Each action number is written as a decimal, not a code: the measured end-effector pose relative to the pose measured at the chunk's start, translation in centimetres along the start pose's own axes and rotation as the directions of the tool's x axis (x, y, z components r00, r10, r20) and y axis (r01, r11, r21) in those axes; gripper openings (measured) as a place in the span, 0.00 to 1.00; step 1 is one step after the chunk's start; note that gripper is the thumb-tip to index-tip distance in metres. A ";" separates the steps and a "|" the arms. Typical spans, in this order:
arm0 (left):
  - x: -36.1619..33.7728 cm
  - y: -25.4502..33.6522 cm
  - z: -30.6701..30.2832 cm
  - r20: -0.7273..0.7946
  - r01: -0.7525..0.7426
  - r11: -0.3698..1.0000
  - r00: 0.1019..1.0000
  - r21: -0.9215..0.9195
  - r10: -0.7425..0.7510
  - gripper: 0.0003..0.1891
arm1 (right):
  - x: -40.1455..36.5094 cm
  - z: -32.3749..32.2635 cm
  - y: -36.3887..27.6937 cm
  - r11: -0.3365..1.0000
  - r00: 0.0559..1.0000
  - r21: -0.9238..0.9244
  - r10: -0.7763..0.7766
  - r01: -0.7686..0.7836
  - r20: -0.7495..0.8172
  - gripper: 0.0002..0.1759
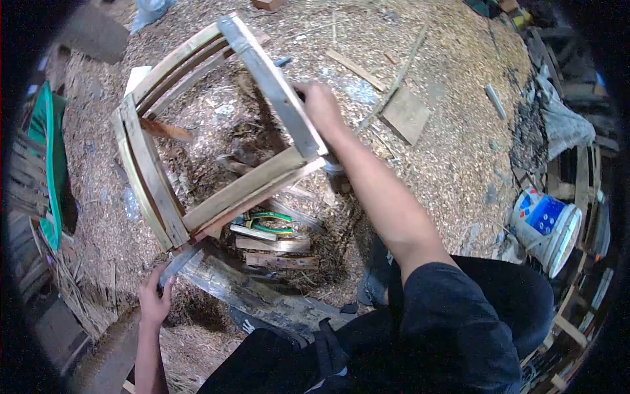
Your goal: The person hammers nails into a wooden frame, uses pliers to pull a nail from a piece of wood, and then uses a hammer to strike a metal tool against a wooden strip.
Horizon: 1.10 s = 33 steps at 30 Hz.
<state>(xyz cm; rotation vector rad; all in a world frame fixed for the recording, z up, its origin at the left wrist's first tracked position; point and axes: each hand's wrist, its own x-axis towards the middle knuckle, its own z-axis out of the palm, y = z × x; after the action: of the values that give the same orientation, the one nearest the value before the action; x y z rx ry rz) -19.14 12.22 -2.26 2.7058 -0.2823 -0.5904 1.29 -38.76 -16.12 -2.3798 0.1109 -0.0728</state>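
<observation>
A square wooden frame (157, 177) of pale slats stands tilted on a floor of wood shavings. A grey metal strip (275, 88) runs along its right side. My right hand (321, 105) grips that strip near the frame's far right edge. Down at the frame's near corner, my left hand (154, 295) holds the lower end of a grey metal strip (178, 261). Green-handled pliers (269, 223) lie on the floor under the frame, beside short wood pieces (275, 253).
A dark plank (262, 299) lies in front of my knees. A flat board (405, 115) and thin sticks rest on the shavings at right. A white and blue bucket (548, 226) stands far right. Green sheeting (49, 164) lies at left. Stacked timber lines both edges.
</observation>
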 end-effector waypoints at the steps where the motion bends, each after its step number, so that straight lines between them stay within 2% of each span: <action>1: 0.0 -0.1 0.4 -0.006 0.026 1.000 1.000 0.006 -0.026 0.19 | 0.0 0.3 -0.2 1.000 0.999 0.006 0.020 -0.020 0.034 0.14; 2: -0.1 -0.4 1.1 -0.030 0.054 0.998 0.998 -0.017 -0.054 0.19 | 0.1 1.1 0.2 0.998 0.997 -0.012 0.069 -0.069 0.042 0.13; 4: -0.6 0.2 1.6 -0.042 0.150 0.985 0.987 -0.088 -0.154 0.20 | 2.8 7.7 9.0 0.986 0.994 -0.132 -0.107 0.104 -0.016 0.16; 5: -0.2 1.0 1.8 -0.027 0.212 0.967 0.976 -0.139 -0.218 0.20 | 2.7 7.1 9.9 0.993 0.996 -0.077 -0.088 0.089 0.017 0.16; 6: -0.6 0.5 2.6 -0.122 0.091 0.988 0.987 -0.122 -0.106 0.20 | 1.9 5.0 10.6 0.999 0.997 0.013 -0.049 0.048 0.062 0.16; 7: -1.4 -0.1 3.6 -0.133 0.144 0.985 0.979 -0.099 -0.157 0.20 | 1.7 3.8 12.3 0.996 0.996 0.092 -0.028 0.020 0.084 0.17; 9: -2.1 0.2 4.4 -0.202 0.077 0.992 0.975 -0.100 -0.096 0.20 | 2.1 1.0 16.5 0.962 0.994 0.273 -0.011 -0.020 0.112 0.19; 11: -3.2 0.6 4.8 -0.121 0.204 0.968 0.968 -0.148 -0.222 0.20 | 3.6 -2.1 23.0 0.937 0.994 0.349 -0.038 0.001 0.101 0.22; 12: -3.6 0.7 4.9 -0.119 0.202 0.970 0.969 -0.139 -0.218 0.19 | 0.4 -4.4 11.0 0.569 0.980 0.800 0.158 -0.189 0.119 0.19; 13: -3.8 0.8 5.0 -0.123 0.190 0.973 0.971 -0.128 -0.206 0.19 | 1.3 -6.6 10.3 0.973 0.999 0.227 0.041 -0.035 -0.018 0.19; 14: -3.9 0.8 5.2 -0.145 0.196 0.970 0.966 -0.140 -0.216 0.19 | 1.1 -7.9 9.1 0.968 0.976 0.249 0.028 0.027 -0.216 0.19; 15: -3.9 0.7 5.7 -0.118 0.191 0.972 0.971 -0.140 -0.207 0.19 | -2.0 -10.2 1.8 0.884 0.956 0.437 0.252 -0.165 -0.148 0.20; 17: -3.8 0.5 6.8 -0.098 0.177 0.972 0.976 -0.152 -0.193 0.19 | -4.7 -13.4 -3.8 0.887 0.948 0.461 0.181 -0.043 -0.260 0.18; 18: -3.8 0.2 7.2 -0.085 0.170 0.978 0.980 -0.123 -0.181 0.19 | -6.2 -14.9 -6.3 0.871 0.954 0.488 0.097 0.058 -0.285 0.17; 19: -3.9 -0.2 7.6 -0.069 0.165 0.982 0.983 -0.095 -0.171 0.20 | -8.0 -16.2 -8.8 0.845 0.952 0.512 0.012 0.155 -0.307 0.16; 21: -4.4 -1.0 8.2 -0.079 0.145 0.976 0.984 -0.165 -0.160 0.20 | -12.2 -17.4 -13.8 0.856 0.951 0.458 -0.111 0.238 -0.288 0.13; 22: -4.6 -1.3 8.5 -0.071 0.162 0.971 0.982 -0.175 -0.176 0.20 | -14.5 -17.0 -15.9 0.838 0.953 0.469 -0.181 0.278 -0.243 0.11; 25: -4.9 -2.3 9.5 -0.109 0.123 0.970 0.983 -0.209 -0.148 0.19 | -19.3 -13.2 -17.8 0.864 0.981 0.467 -0.144 0.187 -0.127 0.10; 27: -5.2 -2.2 9.1 0.008 0.216 0.944 0.975 -0.251 -0.221 0.20 | -22.6 -8.8 -17.6 0.914 0.980 0.358 -0.197 0.192 -0.025 0.15; 29: -5.2 -3.3 10.7 -0.030 0.180 0.937 0.980 -0.298 -0.197 0.22 | -25.0 -4.0 -17.5 0.864 0.867 0.171 -0.491 0.473 0.083 0.20; 31: -5.1 -3.7 11.1 -0.021 0.156 0.939 0.985 -0.308 -0.171 0.23 | -27.1 -0.1 -17.1 0.938 0.888 0.247 -0.316 0.242 0.333 0.23; 33: -5.2 -3.8 11.1 -0.028 0.155 0.933 0.984 -0.325 -0.173 0.26 | -27.9 2.6 -16.7 0.939 0.858 0.235 -0.329 0.252 0.394 0.25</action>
<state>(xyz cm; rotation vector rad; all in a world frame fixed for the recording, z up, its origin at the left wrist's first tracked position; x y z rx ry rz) -28.11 13.78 -11.25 2.4365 0.0546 -0.5506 -25.25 -22.10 -7.11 -2.1605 -0.4531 0.2889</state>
